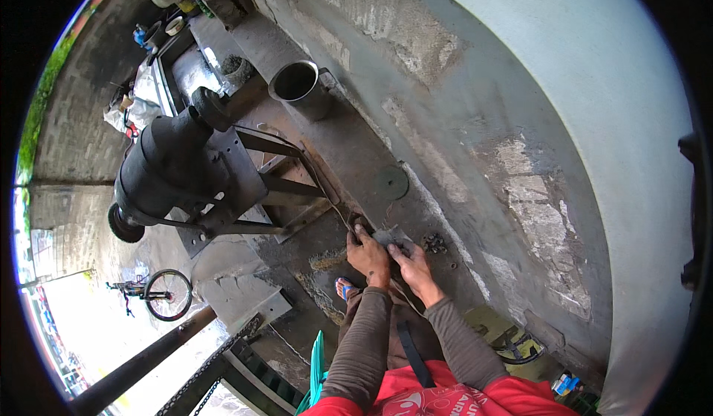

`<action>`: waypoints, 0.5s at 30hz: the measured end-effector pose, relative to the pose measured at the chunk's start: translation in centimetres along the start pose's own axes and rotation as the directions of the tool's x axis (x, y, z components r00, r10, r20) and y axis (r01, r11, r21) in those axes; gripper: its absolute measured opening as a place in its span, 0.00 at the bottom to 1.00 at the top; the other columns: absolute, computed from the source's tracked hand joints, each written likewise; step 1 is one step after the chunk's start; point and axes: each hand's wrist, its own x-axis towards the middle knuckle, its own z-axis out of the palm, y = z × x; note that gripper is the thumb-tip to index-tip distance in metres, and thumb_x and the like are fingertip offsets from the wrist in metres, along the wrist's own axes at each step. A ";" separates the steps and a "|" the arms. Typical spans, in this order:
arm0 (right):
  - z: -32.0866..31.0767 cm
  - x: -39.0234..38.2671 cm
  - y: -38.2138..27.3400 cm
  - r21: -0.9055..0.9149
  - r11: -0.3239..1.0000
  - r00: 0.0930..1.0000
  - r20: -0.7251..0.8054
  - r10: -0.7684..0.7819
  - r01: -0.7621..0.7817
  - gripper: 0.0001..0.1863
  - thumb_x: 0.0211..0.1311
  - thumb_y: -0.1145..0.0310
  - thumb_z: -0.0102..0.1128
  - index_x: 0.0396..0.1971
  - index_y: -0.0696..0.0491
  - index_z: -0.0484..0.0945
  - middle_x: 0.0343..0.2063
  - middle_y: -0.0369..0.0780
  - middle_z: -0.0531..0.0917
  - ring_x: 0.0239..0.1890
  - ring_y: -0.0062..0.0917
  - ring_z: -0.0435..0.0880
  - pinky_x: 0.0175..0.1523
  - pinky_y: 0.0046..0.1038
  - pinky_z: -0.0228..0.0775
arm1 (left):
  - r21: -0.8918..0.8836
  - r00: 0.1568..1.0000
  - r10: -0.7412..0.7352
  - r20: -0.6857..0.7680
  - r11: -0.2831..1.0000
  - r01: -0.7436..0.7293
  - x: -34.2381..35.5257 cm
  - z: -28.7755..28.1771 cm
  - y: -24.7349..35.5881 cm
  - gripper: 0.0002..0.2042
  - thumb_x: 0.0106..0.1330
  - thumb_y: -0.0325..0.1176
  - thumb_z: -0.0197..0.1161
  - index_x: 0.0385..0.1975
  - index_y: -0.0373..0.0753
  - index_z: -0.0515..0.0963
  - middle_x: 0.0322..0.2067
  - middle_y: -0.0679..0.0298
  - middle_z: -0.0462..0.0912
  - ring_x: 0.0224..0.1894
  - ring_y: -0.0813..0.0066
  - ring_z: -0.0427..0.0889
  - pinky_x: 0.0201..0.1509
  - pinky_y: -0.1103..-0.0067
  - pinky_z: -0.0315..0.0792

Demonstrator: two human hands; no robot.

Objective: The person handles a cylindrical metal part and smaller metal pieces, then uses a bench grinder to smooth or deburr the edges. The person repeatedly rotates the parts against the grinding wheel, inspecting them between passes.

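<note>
My left hand (369, 259) is closed in front of me, its fingers curled around a small dark piece that I cannot make out. Close beside it, my right hand (414, 269) grips a flat grey piece (394, 236), thumb on top. The piece lies between the two hands, low over the ledge, and the fingers beneath it are hidden. Just right of my right hand sits a little heap of small metal parts (434, 244). A round green disc (392, 182) rests on the ledge beyond the hands.
A large dark grinding machine (167, 167) stands on a metal frame (297, 193) at the left. On the ledge along the worn wall (475, 134) is an open metal cylinder (301, 93). A thin cable (327, 193) runs near my hands. A bicycle (167, 295) stands farther left.
</note>
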 end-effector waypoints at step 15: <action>-13.9 7.4 6.7 0.589 0.735 0.885 -0.070 0.460 -0.335 0.16 0.72 0.58 0.50 0.52 0.47 0.80 0.48 0.35 0.84 0.48 0.26 0.81 0.44 0.32 0.73 | -0.133 0.816 -0.070 0.573 0.975 0.177 6.8 1.0 -5.8 0.19 0.75 0.41 0.61 0.54 0.30 0.80 0.39 0.58 0.88 0.38 0.74 0.85 0.41 0.75 0.78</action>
